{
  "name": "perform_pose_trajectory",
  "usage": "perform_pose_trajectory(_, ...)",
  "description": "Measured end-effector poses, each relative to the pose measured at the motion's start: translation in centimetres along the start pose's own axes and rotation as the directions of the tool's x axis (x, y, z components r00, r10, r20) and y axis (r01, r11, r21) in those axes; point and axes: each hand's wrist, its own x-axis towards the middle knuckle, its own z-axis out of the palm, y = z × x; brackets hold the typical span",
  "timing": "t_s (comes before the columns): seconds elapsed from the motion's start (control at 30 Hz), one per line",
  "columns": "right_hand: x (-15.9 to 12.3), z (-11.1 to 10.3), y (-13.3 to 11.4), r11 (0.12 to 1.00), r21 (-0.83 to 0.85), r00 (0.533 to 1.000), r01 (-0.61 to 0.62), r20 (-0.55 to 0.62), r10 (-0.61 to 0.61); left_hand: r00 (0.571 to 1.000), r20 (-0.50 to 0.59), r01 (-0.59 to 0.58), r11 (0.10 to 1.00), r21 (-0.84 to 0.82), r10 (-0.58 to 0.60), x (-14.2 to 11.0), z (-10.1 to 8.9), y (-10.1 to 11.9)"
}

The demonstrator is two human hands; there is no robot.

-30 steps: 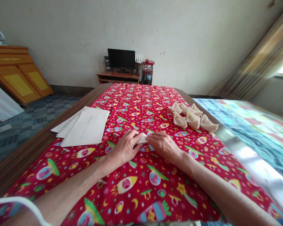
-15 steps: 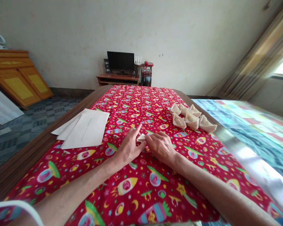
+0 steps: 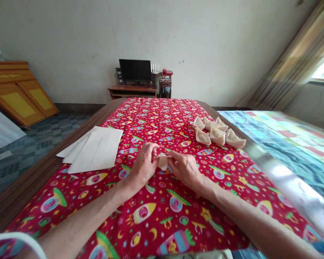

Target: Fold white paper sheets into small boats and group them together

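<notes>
With fingers (image 3: 175,156) narrowed to a close pinch at either side, holding a small folded paper piece (image 3: 162,164) between left hand (image 3: 143,163) and right hand (image 3: 187,167), centred over the red cloth (image 3: 162,216); cannot tell whether touching it. Best to grip only the edges, keep both ends level and press evenly with each thumb, never tugging; likely to tear or crease crookedly if forced.

Pale and thin-looking in the hands, with a rounded near face drawn out to points at the sides. To the left, flat white sheets (image 3: 97,153), overlapping in a fan, crisp and straight-edged. To the right, well apart, cream-coloured peaked paper shapes (image 3: 217,136), boat-like, grouped close together. Underneath, soft-looking printed fabric; beyond its border, brown wood-grained bench (image 3: 24,190).
</notes>
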Motion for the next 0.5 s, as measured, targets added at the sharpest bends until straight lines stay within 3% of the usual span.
perform_pose_trajectory(0.23,-0.3,-0.6,0.6,0.972,-0.199,0.989,0.122,0.106,-0.103,0.977,0.167,-0.138,0.990,0.024,0.132,-0.5,-0.6,-0.2)
perform_pose_trajectory(0.5,-0.6,-1.7,1.2,0.853,-0.336,0.909,0.399,0.265,-0.321,0.896,0.345,-0.337,0.934,0.117,0.280,-1.1,-1.9,-0.6)
